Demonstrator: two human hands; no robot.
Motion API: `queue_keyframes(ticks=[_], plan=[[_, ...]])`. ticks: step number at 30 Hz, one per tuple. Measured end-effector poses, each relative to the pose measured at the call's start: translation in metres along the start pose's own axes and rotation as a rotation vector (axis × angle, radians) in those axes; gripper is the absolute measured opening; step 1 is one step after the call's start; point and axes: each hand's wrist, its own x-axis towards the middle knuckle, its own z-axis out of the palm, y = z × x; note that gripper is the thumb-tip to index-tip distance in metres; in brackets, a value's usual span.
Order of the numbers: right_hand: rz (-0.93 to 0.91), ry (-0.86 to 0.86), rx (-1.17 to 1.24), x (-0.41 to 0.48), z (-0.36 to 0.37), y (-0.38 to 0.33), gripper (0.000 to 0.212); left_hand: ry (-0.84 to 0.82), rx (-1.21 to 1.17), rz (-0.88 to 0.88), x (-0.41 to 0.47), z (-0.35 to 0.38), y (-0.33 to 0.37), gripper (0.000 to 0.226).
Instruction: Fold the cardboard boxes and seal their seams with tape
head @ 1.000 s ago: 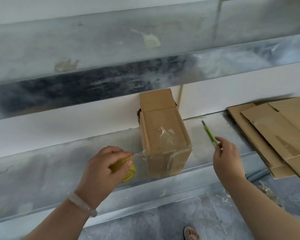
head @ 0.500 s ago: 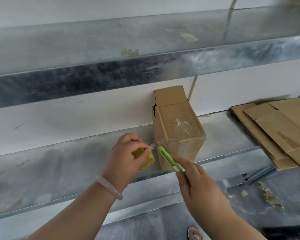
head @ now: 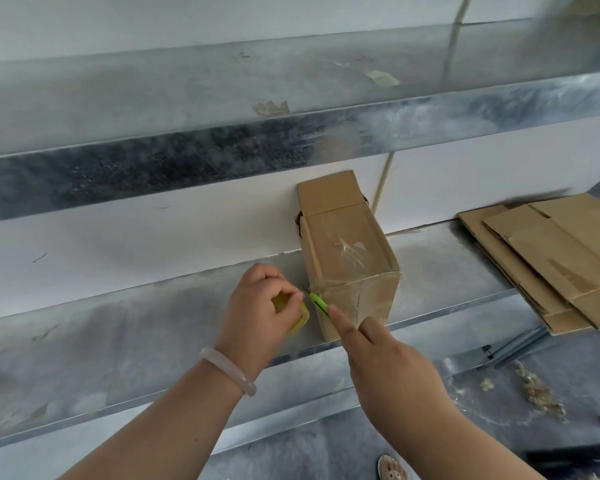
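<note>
On the lower shelf (head: pixel 118 323) of a two-tier metal rack, with the upper shelf (head: pixel 153 91) running across above it, the work goes on against a white wall.

One stack of flat cardboard sheets (head: pixel 561 258) lies at the right end of the lower shelf, well apart from both hands. At least three layers show, but the exact number cannot be told.

One folded cardboard box (head: pixel 347 244) stands near the middle of the shelf, its far end against the wall and one flap raised there. Shiny clear tape lies over its top and wraps down over the near edge. The box sits just beyond both hands, its near left corner between them.

Two hands are in view. The left hand (head: pixel 260 306) is curled round one yellow tape roll (head: pixel 300 318), just left of that corner. The right hand (head: pixel 392 368) grips one green cutter (head: pixel 317 301), forefinger stretched along its back. The cutter's tip reaches the box's near left corner, right beside the left hand's fingertips.

One pale bracelet (head: pixel 229 370) circles the left wrist.

Two tape scraps (head: pixel 271 107) stick to the upper shelf. Shreds of debris (head: pixel 537 393) lie on the floor at lower right.
</note>
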Motion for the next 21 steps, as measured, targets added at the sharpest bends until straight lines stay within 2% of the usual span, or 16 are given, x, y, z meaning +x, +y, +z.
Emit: queue_keyframes(ticks=[3,7,8,11,15,18,21], plan=[[0.026,-0.174,-0.004,0.006,0.002,0.003,0.096,-0.015,0.004,0.032,0.001,0.002,0.004,0.006],[0.025,-0.25,0.116,-0.002,0.015,0.017,0.075,0.114,0.109,0.04,0.019,-0.007,-0.011,0.004],[0.0,-0.197,0.18,-0.006,0.014,0.021,0.069,0.131,0.157,0.051,0.022,-0.011,-0.019,0.004],[-0.121,0.109,0.329,-0.018,0.016,0.04,0.041,0.123,0.298,0.07,0.028,-0.012,-0.042,0.004],[-0.228,0.326,0.454,-0.025,0.015,0.077,0.033,0.061,0.481,0.036,0.029,0.005,-0.073,0.011],[-0.128,0.422,0.517,-0.027,0.017,0.109,0.033,0.011,0.52,-0.01,0.011,0.024,-0.09,0.006],[0.147,0.432,0.548,-0.018,0.024,0.146,0.045,-0.082,0.423,-0.017,-0.02,0.045,-0.096,0.034]])
